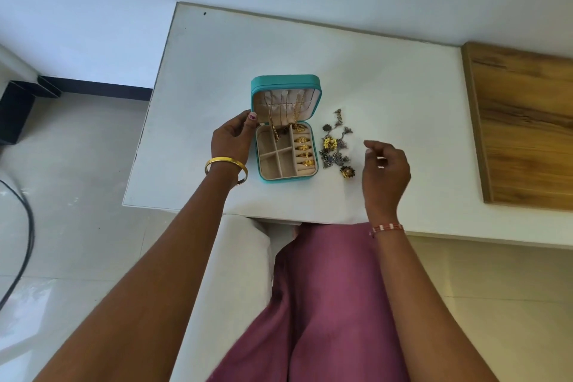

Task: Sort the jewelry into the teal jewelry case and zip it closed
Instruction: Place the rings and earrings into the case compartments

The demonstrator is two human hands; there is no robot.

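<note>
Fingers [372, 146] hover just beside loose earrings [336, 146], right of case [285, 81].

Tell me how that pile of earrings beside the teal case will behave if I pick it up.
The pile of earrings looks like many small loose pieces lying tangled together, so several may lift at once or drop off. Being so small, they probably weigh little. The round gold stud lying apart could roll if nudged.
</note>
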